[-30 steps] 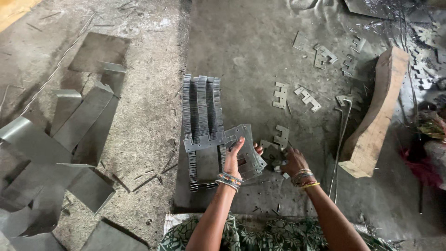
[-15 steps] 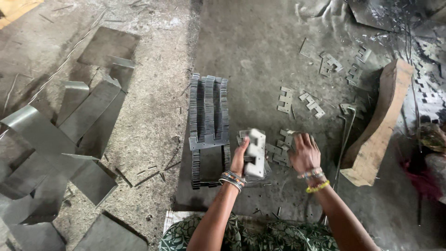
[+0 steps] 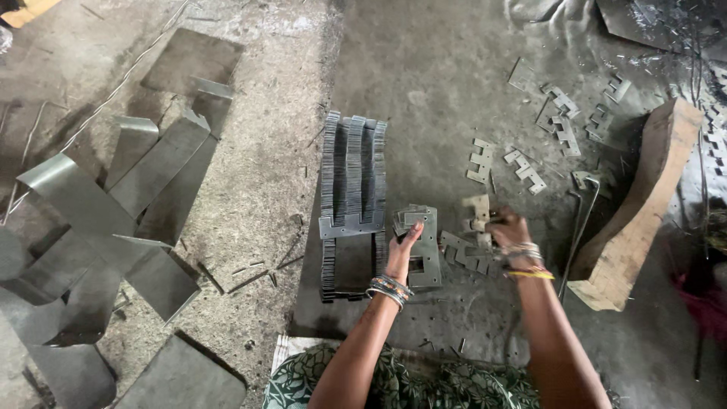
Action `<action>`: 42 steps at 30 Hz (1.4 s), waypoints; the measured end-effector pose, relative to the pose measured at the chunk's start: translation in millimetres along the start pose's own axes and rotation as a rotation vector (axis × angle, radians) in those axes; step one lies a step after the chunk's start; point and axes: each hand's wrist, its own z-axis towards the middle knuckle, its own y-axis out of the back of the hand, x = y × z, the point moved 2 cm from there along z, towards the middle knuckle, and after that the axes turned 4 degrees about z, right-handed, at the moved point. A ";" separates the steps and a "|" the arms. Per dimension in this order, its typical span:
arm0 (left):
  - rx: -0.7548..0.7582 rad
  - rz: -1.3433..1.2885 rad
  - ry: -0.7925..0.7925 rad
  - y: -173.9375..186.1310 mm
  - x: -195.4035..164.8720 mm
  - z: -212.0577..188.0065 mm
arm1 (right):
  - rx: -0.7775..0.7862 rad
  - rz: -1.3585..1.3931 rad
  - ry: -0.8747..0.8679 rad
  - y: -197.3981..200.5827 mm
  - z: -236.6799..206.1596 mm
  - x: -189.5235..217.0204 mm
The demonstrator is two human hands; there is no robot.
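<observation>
Gripping a bundle of grey E-shaped plates [image 3: 421,244] in our left hand [image 3: 401,254], our right hand [image 3: 509,229] pinches another loose plate [image 3: 477,212] beside the long stacked row [image 3: 352,198].

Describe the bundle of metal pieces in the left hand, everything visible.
The bundle is a small stack of thin, flat, E-shaped stampings in dull grey sheet metal, faces pressed together. A square notch shows in the front piece near its lower edge. The pieces are not quite flush: several corners fan out at the upper left. The left hand grips the bundle by its left edge, holding it roughly upright just right of the long row of stampings on the floor. Whether its bottom edge touches the floor cannot be told.
</observation>
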 end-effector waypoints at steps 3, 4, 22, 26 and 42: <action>-0.025 -0.053 0.111 -2.8 -13.7 -7.9 | 0.245 0.286 0.017 9.1 -14.7 2.3; -0.006 -0.117 0.147 -4.9 -16.2 -9.1 | 0.281 0.352 -0.026 7.1 -20.2 0.3; -0.085 -0.105 0.072 -4.7 -13.4 -2.8 | 0.110 -0.155 0.523 3.8 -25.2 -22.0; 0.077 -0.284 0.201 -6.4 -4.9 -2.5 | 0.370 0.317 0.204 4.9 -22.5 -30.5; 0.115 -0.397 0.239 -15.2 -16.1 -10.2 | 0.213 0.184 0.361 14.7 -11.3 -12.6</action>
